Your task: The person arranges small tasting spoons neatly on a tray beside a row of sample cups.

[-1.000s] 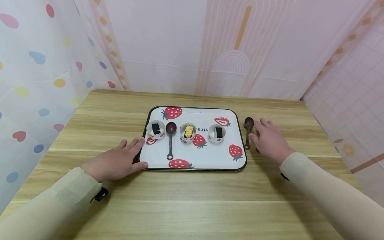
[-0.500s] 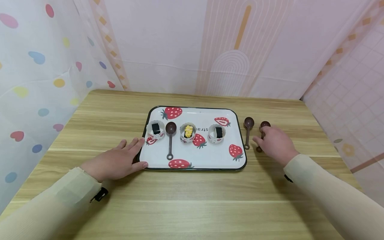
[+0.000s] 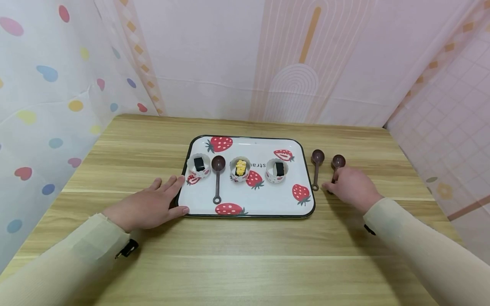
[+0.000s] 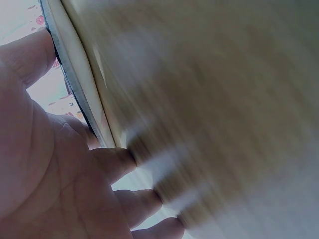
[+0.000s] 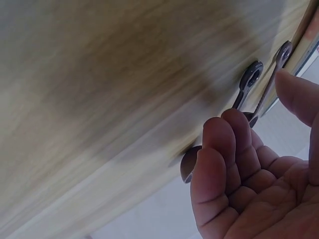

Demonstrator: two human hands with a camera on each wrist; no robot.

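Observation:
My left hand (image 3: pixel 147 206) lies with straight fingers against the left edge of a white strawberry-print tray (image 3: pixel 272 197); in the left wrist view its thumb (image 4: pixel 35 55) touches the rim. To the right of the tray, my right hand (image 3: pixel 354 189) is low over the handle of a dark brown round-bowled measuring spoon (image 3: pixel 338 161). The right wrist view has its fingers (image 5: pixel 219 142) bent at that handle, the thumb standing apart from them. A second brown measuring spoon (image 3: pixel 317 157) lies between this hand and the tray. Part of the rightmost handle is hidden.
On the tray stand a left paper cup (image 3: pixel 204 172), a middle paper cup (image 3: pixel 238 177) and a right paper cup (image 3: pixel 271 172), each with a small sushi-like piece inside. Another brown measuring spoon (image 3: pixel 218 163) lies between the left and middle cups. Curtains hang behind the wooden table (image 3: pixel 245 263).
My right hand has shifted right, from the spoon nearest the tray to the rightmost one, then drawn slightly nearer, baring that spoon's bowl. The left hand and tray are still.

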